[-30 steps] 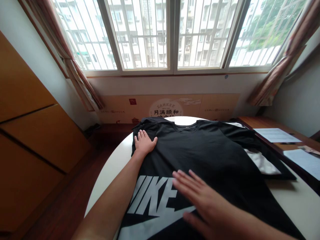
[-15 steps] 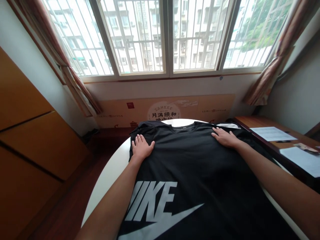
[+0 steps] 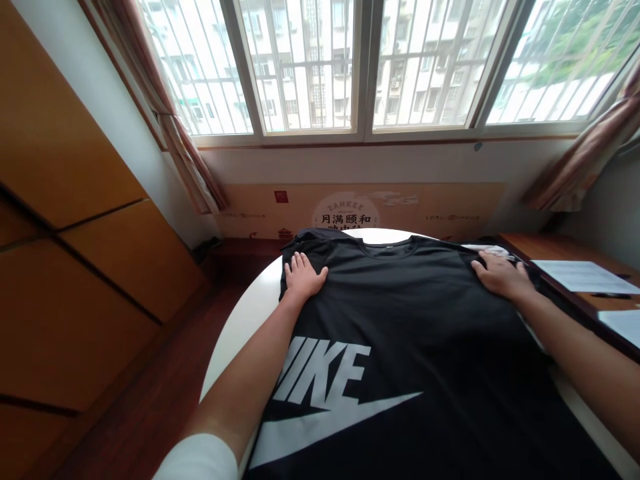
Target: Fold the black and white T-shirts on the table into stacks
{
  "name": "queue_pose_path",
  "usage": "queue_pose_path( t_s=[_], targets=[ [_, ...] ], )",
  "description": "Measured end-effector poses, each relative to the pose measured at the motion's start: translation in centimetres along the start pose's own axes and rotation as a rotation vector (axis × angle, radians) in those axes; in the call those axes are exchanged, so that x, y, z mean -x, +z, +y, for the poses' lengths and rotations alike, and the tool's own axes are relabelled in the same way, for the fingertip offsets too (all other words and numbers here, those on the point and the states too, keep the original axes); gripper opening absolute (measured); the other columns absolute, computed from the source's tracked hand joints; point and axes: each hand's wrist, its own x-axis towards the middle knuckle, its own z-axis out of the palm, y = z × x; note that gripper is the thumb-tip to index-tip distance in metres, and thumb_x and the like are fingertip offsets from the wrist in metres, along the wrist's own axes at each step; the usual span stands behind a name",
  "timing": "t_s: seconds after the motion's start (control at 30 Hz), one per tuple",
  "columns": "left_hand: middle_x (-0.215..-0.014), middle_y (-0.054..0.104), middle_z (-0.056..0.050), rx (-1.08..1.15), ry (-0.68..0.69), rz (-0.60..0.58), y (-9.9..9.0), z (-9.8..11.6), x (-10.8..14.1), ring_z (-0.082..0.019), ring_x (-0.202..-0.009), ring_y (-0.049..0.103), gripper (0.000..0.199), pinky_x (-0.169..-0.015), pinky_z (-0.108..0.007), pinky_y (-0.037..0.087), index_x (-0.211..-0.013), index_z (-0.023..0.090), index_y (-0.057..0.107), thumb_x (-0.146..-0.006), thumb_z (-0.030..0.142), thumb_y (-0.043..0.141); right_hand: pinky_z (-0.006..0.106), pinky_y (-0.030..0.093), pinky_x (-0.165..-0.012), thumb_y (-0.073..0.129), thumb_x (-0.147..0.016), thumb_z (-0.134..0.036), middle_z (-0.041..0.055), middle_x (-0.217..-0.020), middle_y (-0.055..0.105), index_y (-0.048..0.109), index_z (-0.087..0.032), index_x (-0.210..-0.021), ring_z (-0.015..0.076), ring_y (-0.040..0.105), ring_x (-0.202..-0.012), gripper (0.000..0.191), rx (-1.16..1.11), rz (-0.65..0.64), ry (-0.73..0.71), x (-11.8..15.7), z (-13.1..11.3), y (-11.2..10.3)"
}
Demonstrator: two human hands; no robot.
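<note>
Fingers (image 3: 300,262) on both hands lie open and spread, gripping nothing, pressed flat against a black T-shirt (image 3: 400,313). Far left of the frame, orange wooden cabinet doors (image 3: 75,133) rise beside a dark wooden floor (image 3: 150,347), and a tied curtain (image 3: 185,160) hangs at the upper left of the window (image 3: 363,67). A white sleeve (image 3: 197,460) at the bottom left leads up the bare left forearm (image 3: 245,387) to the left hand (image 3: 305,279), which sits on the shirt near its shoulder, at the frame's left of centre. The T-shirt lies spread out on a round white surface (image 3: 240,333), collar toward the window, with large white NIKE lettering (image 3: 320,370) and a swoosh (image 3: 325,427) at the bottom centre. Behind the collar, a printed board (image 3: 350,213) stands below the windowsill. The right hand (image 3: 500,277) rests on the opposite shoulder, just beside a bit of white fabric (image 3: 493,251), with the right forearm (image 3: 565,333) running off to the right edge. Farther right, a wooden surface (image 3: 520,243) carries a sheet of paper (image 3: 585,277), a pen (image 3: 607,295) and a second sheet (image 3: 620,325), below another curtain (image 3: 585,167)
</note>
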Motion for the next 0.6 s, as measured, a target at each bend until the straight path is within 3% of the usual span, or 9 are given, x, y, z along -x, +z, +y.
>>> queue_pose_path(
  t_s=[0.2, 0.3, 0.4, 0.5, 0.6],
  targets=[
    [-0.177, 0.01, -0.024, 0.029, -0.007, -0.008, -0.1, 0.1, 0.1, -0.035, -0.166, 0.012, 0.101, -0.134, -0.053, 0.011, -0.168, -0.005, 0.015, -0.1, 0.067, 0.034, 0.064, 0.038, -0.109, 0.03, -0.107, -0.046, 0.0365, -0.147, 0.056, 0.057, -0.004, -0.148, 0.0453, 0.051, -0.14, 0.066, 0.05, 0.074, 0.147, 1.0, 1.4, -1.4],
    [-0.177, 0.011, -0.024, 0.04, -0.002, -0.005, -0.1, 0.0, 0.3, -0.035, -0.166, 0.012, 0.1, -0.134, -0.053, 0.011, -0.168, -0.004, 0.016, -0.1, 0.067, 0.033, 0.063, 0.04, -0.102, 0.039, -0.104, -0.047, 0.0427, -0.14, 0.055, 0.061, 0.002, -0.14, 0.0508, 0.051, -0.136, 0.065, 0.102, 0.15, 0.223, 1.2, 2.0, -1.8],
    [-0.177, 0.011, -0.024, 0.041, -0.001, -0.01, -0.1, 0.0, 0.4, -0.035, -0.166, 0.012, 0.1, -0.134, -0.052, 0.011, -0.168, -0.005, 0.015, -0.1, 0.066, 0.033, 0.061, 0.04, -0.1, 0.044, -0.101, -0.047, 0.0424, -0.137, 0.056, 0.065, 0.003, -0.135, 0.0521, 0.051, -0.134, 0.064, 0.144, 0.207, 0.266, 1.2, 2.9, -2.0],
    [-0.177, 0.011, -0.024, 0.044, -0.004, -0.006, -0.1, 0.0, 0.4, -0.035, -0.166, 0.011, 0.1, -0.134, -0.052, 0.01, -0.168, -0.005, 0.015, -0.1, 0.065, 0.034, 0.061, 0.042, -0.096, 0.051, -0.099, -0.052, 0.0407, -0.136, 0.058, 0.071, -0.005, -0.131, 0.0522, 0.052, -0.131, 0.061, 0.144, 0.215, 0.283, 1.2, 4.0, -2.8],
    [-0.177, 0.011, -0.024, 0.051, -0.006, -0.008, -0.1, 0.0, 0.3, -0.035, -0.166, 0.012, 0.1, -0.134, -0.052, 0.01, -0.169, -0.004, 0.015, -0.099, 0.066, 0.034, 0.054, 0.044, -0.092, 0.055, -0.1, -0.05, 0.0376, -0.132, 0.062, 0.072, -0.012, -0.129, 0.046, 0.056, -0.128, 0.05, 0.09, 0.259, 0.241, 1.1, 4.9, -4.1]
  ],
)
